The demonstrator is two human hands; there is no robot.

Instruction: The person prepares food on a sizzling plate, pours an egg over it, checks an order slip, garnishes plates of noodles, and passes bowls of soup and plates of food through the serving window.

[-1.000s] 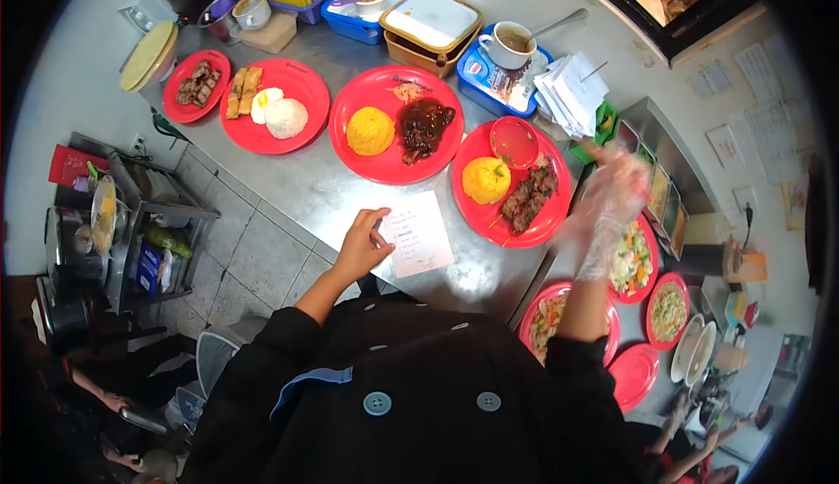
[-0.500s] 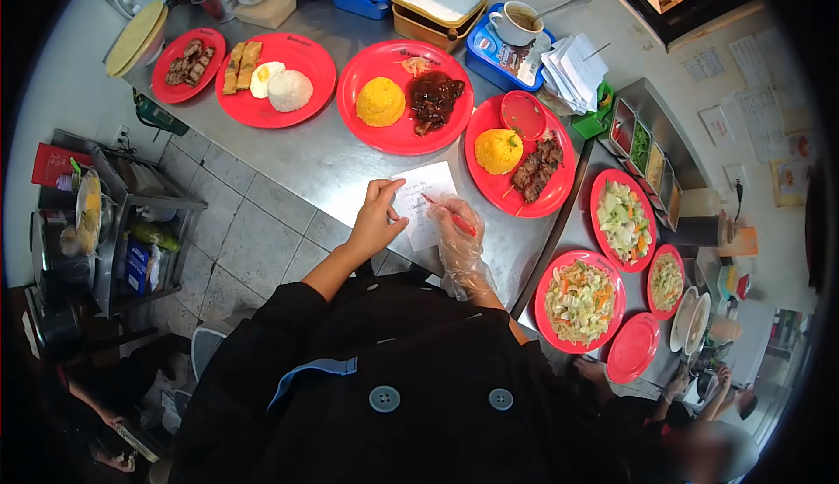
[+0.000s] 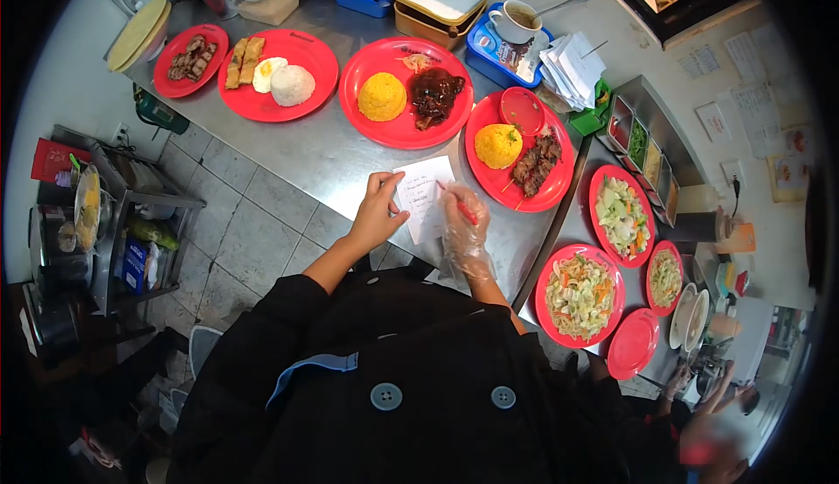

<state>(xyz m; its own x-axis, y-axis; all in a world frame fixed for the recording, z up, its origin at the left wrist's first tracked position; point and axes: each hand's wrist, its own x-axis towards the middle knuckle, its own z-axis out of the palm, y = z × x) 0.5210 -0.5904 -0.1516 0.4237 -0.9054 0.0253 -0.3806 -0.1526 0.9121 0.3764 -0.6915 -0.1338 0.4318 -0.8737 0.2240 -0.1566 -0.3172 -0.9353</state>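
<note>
A white slip of paper (image 3: 426,188) with handwritten lines lies on the steel counter, close to its front edge. My left hand (image 3: 377,211) is bare and steadies the slip's left edge with curled fingers and thumb. In a clear plastic glove, my right hand (image 3: 466,226) is closed around a red pen (image 3: 467,213). The pen's tip is over the right part of the slip. Just behind the paper is a red plate (image 3: 406,137) with yellow rice (image 3: 382,97) and dark glazed meat (image 3: 435,97). Another red plate (image 3: 537,200) beside it carries rice, skewered meat and a small red bowl (image 3: 523,111).
Farther left are red plates with white rice, egg and rolls (image 3: 293,84) and with sliced meat (image 3: 191,60). Noodle and vegetable plates (image 3: 580,295) stand right. Tubs (image 3: 511,54), a cup with a spoon (image 3: 516,22) and paper slips (image 3: 572,71) line the wall. Another person works lower right.
My right hand with the pen has shifted slightly right and up over the slip. My left hand has moved up a little and now overlaps the slip's left edge.
</note>
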